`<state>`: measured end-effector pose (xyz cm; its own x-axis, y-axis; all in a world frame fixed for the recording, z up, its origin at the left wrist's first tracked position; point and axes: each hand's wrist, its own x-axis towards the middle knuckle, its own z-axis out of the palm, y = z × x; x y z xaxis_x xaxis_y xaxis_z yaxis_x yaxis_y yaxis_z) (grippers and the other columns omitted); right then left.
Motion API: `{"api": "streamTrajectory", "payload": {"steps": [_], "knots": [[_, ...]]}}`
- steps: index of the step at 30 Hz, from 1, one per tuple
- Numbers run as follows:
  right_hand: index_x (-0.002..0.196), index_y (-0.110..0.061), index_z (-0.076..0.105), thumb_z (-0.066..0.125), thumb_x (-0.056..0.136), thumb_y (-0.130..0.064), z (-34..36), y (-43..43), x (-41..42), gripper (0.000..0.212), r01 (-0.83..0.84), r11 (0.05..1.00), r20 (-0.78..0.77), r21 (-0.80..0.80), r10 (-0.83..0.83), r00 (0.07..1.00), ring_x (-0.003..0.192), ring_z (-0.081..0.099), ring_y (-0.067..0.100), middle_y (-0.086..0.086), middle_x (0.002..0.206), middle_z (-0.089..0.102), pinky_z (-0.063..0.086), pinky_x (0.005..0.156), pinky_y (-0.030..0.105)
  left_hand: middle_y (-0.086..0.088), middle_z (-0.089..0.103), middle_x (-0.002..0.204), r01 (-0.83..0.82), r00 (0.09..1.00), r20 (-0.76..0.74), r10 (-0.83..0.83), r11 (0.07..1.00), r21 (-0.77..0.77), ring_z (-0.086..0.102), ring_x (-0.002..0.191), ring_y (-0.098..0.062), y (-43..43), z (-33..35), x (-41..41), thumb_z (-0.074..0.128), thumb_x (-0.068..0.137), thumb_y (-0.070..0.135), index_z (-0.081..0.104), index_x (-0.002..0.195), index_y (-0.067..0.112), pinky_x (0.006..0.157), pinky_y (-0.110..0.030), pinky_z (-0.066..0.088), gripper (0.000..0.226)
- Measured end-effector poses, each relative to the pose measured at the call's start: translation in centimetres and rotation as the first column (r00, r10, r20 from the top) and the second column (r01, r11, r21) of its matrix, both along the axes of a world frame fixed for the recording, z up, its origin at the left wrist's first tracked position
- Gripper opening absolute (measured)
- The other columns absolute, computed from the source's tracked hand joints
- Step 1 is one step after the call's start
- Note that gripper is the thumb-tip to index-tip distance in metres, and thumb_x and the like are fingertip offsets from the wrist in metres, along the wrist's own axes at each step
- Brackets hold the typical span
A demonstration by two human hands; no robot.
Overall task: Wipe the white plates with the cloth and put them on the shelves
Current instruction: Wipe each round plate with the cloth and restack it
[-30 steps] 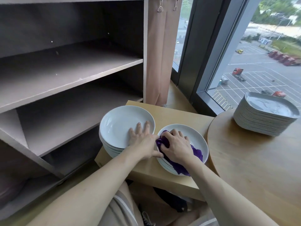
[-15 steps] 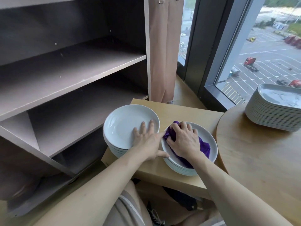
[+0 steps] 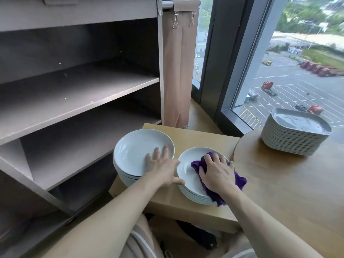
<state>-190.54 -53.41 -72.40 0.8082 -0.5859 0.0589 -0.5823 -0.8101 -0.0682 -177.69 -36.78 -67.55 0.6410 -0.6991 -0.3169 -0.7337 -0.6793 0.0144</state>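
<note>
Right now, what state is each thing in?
Left hand, flat on the left plate stack.
Right hand, gripping the cloth on the right plate stack.
Cloth, bunched, partly hanging over the rim.
Shelves, no plates on them.
Grey plates, stacked on the round table.

The cloth (image 3: 240, 180) is deep purple. Both stacks of round plates, left (image 3: 134, 148) and right (image 3: 186, 174), are plain glossy white. The shelves (image 3: 74, 94) are dull grey-brown and the curtain (image 3: 176, 71) is tan. The low table (image 3: 195, 135) and round table (image 3: 288, 183) are pale honey wood. The squarish plates (image 3: 297, 135) are greyish white. The shorts (image 3: 137, 239) are beige with a white stripe. Outside, a red truck (image 3: 268, 87) stands on a grey car park (image 3: 290, 97) with white lines.
</note>
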Motion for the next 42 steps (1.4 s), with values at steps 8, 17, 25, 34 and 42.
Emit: {"api": "streamTrajectory", "payload": {"steps": [8,17,25,34,42], "knots": [[0.112,-0.032,0.047,0.033,0.087,-0.062,1.1,0.9,-1.2,0.041,-0.105,0.985,-0.057,0.134,0.113,0.992,0.109,0.047,0.022,-0.008,0.114,0.052,0.038,0.095,0.043,-0.012,-0.005,0.168,0.016,1.000,0.026,-0.016,1.000,-0.002,-0.002,0.152,-0.047,0.2,0.0,-0.2,0.062,0.077,0.082,0.042,0.148,0.047,0.117,-0.066,0.013,0.082],[0.098,-0.039,0.039,0.044,0.084,-0.060,0.9,2.1,0.6,0.025,-0.281,0.918,0.032,0.282,0.283,0.958,0.103,0.039,0.016,-0.013,0.104,0.045,0.035,0.091,0.039,-0.013,-0.005,0.168,0.018,0.999,0.026,-0.018,1.000,-0.001,-0.003,0.152,-0.047,0.1,-0.1,0.0,0.063,0.078,0.080,0.044,0.147,0.045,0.117,-0.065,0.013,0.080],[0.106,-0.035,0.049,0.036,0.083,-0.063,-0.3,1.9,3.7,0.038,-0.267,0.944,0.113,0.192,0.249,0.962,0.099,0.043,0.019,-0.010,0.102,0.047,0.039,0.087,0.038,-0.012,-0.006,0.169,0.012,1.000,0.009,-0.012,1.000,-0.021,-0.003,0.153,-0.046,0.0,-0.3,0.1,0.063,0.078,0.080,0.044,0.145,0.047,0.117,-0.066,0.010,0.077],[0.115,-0.028,0.048,0.042,0.091,-0.060,-1.2,0.2,5.8,0.040,-0.133,0.990,0.089,0.042,0.129,0.988,0.109,0.048,0.026,-0.001,0.116,0.053,0.037,0.084,0.042,-0.013,-0.009,0.168,0.021,0.999,0.031,-0.022,1.000,0.020,-0.004,0.152,-0.046,-0.1,-0.7,0.2,0.058,0.078,0.083,0.041,0.146,0.049,0.117,-0.068,0.011,0.078],[0.128,-0.021,0.045,0.032,0.100,-0.056,-0.3,-1.9,3.3,0.047,0.011,0.999,-0.040,0.033,-0.010,0.999,0.117,0.048,0.033,0.010,0.128,0.052,0.041,0.090,0.049,-0.014,-0.009,0.168,0.021,1.000,0.015,-0.022,0.998,0.054,-0.005,0.153,-0.047,-0.2,0.1,0.0,0.059,0.079,0.082,0.043,0.148,0.045,0.118,-0.068,0.011,0.080]]}}
